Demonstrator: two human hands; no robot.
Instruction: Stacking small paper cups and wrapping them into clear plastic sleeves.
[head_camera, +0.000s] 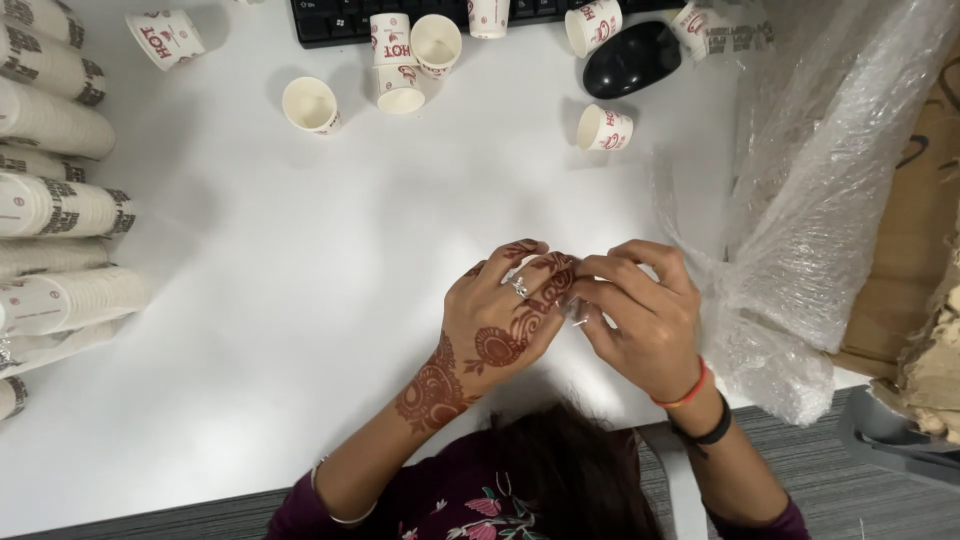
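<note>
Both hands meet just above the white tabletop (330, 260) near its front edge. The left hand (505, 320), patterned with henna and wearing a ring, and the right hand (640, 315) pinch a small clear piece of plastic film (577, 318) between their fingertips, each grip closed on it. Just right of them lies a crumpled clear plastic bag (810, 190). Loose paper cups (604, 128) stand farther back beside a black mouse (632, 57) and keyboard (340, 20); sleeves of stacked cups (60, 205) lie at left.
</note>
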